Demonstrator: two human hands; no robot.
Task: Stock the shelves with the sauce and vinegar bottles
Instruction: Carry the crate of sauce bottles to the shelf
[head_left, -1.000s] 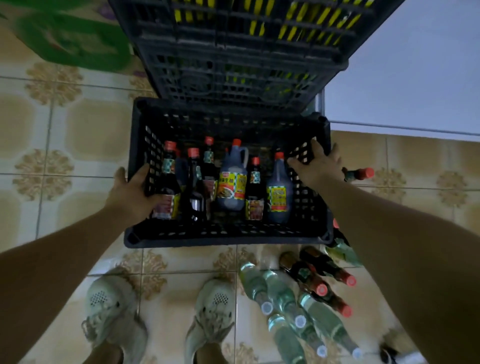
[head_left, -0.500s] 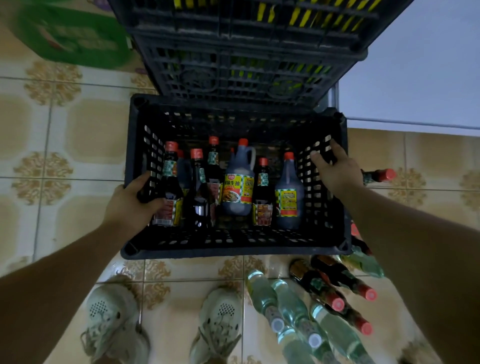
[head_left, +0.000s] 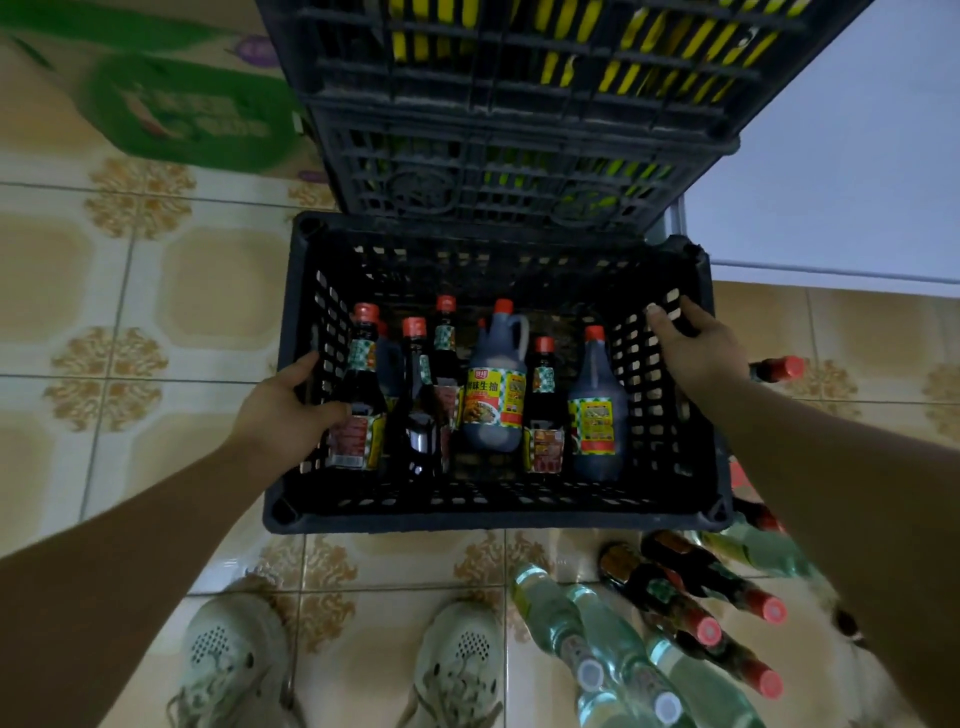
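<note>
Patterned floor tiles (head_left: 130, 291) run under everything, with a green carton (head_left: 192, 119) at the far left and a stack of black crates (head_left: 509, 156) rising straight ahead. In front of that stack sits an open black crate (head_left: 493, 512) on the floor, and inside it stand the sauce bottles (head_left: 493, 395), upright, red caps pointing up toward the camera.

The crate's long axis runs from left to right across the person's front, so it lies squarely between the two hands, one at each short end. The left hand (head_left: 280, 410) grips the left end wall, its thumb hooked over to the inner side just beside the outermost bottle. The right hand (head_left: 696, 353) grips the right end wall, its fingers (head_left: 665, 317) curled over the rim. The left hand sits a little nearer the person's end of its wall than the right does, so neither hand is clearly closer to the load.

More bottles (head_left: 691, 587), clear ones and dark ones, lie on their sides on the tiles at the lower right, just beside the crate's near right corner and close to the person's shoes (head_left: 228, 660).

Judging from this hold, the coming move is likely a lift or a drag of the whole crate; the slightly offset hands could let it tip, and the standing bottles would then knock together.
</note>
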